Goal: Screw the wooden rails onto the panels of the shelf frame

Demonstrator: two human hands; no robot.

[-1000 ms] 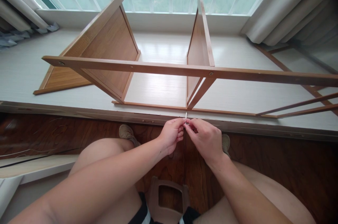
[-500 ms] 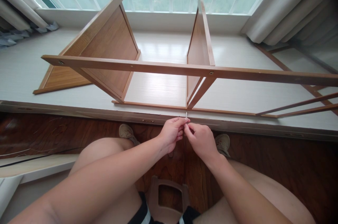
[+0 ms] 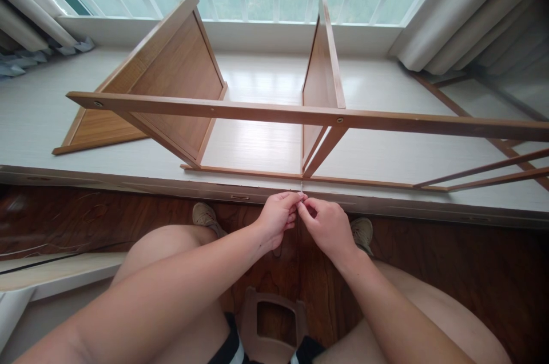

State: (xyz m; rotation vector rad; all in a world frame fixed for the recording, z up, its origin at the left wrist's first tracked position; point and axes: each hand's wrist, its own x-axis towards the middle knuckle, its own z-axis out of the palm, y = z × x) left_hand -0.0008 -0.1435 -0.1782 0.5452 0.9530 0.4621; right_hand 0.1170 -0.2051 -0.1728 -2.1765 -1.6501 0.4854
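Note:
My left hand [image 3: 278, 216] and my right hand [image 3: 326, 224] meet fingertip to fingertip just below the window ledge's front edge. Both pinch a small thin metal pin [image 3: 302, 187], maybe a screw, whose tip pokes up between them. Right above it stands a partly built wooden shelf frame [image 3: 274, 115]: a long front rail, an upright middle divider [image 3: 323, 67] and a slanted left panel [image 3: 171, 67]. My knees and shoes show below the hands.
The frame rests on a white window ledge [image 3: 43, 107] before a barred window. Curtains [image 3: 450, 10] hang at the right and left. A low plastic stool [image 3: 270, 324] sits between my legs on the dark wood floor. More thin wooden rails [image 3: 484, 172] lie at the right.
My right hand has shifted slightly left and its fingers have re-pinched the small pin. The left hand and the frame stay where they were.

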